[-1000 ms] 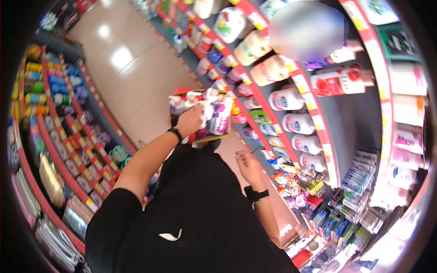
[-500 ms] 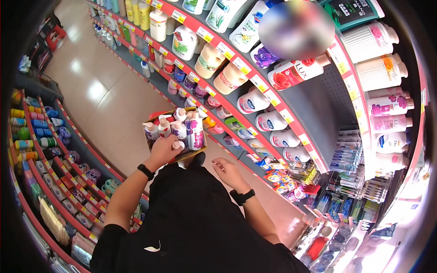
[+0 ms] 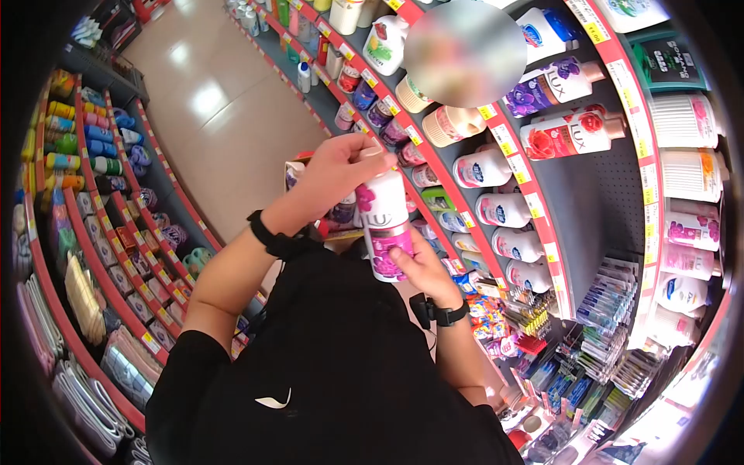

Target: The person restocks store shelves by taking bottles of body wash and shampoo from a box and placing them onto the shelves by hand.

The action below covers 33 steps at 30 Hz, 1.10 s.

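Observation:
A white and pink LUX bottle [image 3: 383, 225] hangs tilted in front of my chest, lifted over the box. My left hand [image 3: 333, 177] is closed round its top end, hiding the cap. My right hand [image 3: 422, 267] holds its lower part, the thumb lying across the pink label. Behind and below my left hand is the box [image 3: 341, 235] of bottles, mostly hidden by my forearm and the bottle; a few purple and white bottles show in it.
Shelves [image 3: 573, 256] with red price rails rise on the right, holding red and purple LUX bottles [image 3: 570, 133] and white bottles. Hanging toothbrush packs [image 3: 608, 310] are at lower right. Another shelf unit [image 3: 143, 256] curves along the left. Tiled floor [image 3: 225, 116] runs between.
My left hand has come up from the box with the pink and white bottle. My right hand, empty before, has moved up and taken hold of its lower part. The view has shifted.

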Each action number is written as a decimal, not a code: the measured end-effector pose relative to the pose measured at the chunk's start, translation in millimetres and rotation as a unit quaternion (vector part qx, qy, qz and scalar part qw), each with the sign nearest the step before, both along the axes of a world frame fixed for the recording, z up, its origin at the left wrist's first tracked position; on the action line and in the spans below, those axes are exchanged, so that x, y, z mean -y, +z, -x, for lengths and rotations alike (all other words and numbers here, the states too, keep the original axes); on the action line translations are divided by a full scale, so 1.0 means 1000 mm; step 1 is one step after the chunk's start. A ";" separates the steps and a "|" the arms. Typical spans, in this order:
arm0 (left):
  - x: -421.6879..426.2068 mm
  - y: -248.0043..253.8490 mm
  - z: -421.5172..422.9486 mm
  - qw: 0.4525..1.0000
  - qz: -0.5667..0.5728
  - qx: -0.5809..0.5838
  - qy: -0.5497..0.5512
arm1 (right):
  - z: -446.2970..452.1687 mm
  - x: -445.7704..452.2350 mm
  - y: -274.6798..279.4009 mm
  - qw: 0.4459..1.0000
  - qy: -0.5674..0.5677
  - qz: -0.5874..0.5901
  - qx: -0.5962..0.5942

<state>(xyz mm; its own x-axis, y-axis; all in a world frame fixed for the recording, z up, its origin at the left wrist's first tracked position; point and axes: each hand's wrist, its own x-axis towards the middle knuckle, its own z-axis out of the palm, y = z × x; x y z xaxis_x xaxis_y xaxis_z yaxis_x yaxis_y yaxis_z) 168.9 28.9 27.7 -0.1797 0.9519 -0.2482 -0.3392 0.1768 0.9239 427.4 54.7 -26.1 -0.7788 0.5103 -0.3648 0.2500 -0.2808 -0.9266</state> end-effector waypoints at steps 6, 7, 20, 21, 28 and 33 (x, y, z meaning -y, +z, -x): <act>0.009 -0.046 -0.030 0.995 0.014 0.099 0.018 | -0.026 0.009 -0.025 0.989 -0.130 0.043 0.048; 0.017 -0.049 -0.035 0.993 0.027 0.106 -0.038 | -0.028 0.010 -0.025 0.982 -0.162 0.084 0.042; 0.051 -0.072 -0.062 0.977 0.037 0.109 -0.177 | -0.020 0.024 -0.002 0.972 -0.210 0.105 0.001; 0.051 -0.073 -0.061 0.979 0.030 0.097 -0.179 | -0.020 0.024 -0.001 0.972 -0.210 0.104 0.001; 0.056 -0.073 -0.064 0.981 0.023 0.095 -0.166 | -0.022 0.027 -0.003 0.970 -0.206 0.127 -0.014; 0.060 -0.072 -0.061 0.981 0.044 0.083 -0.170 | -0.017 0.032 0.002 0.960 -0.217 0.172 -0.036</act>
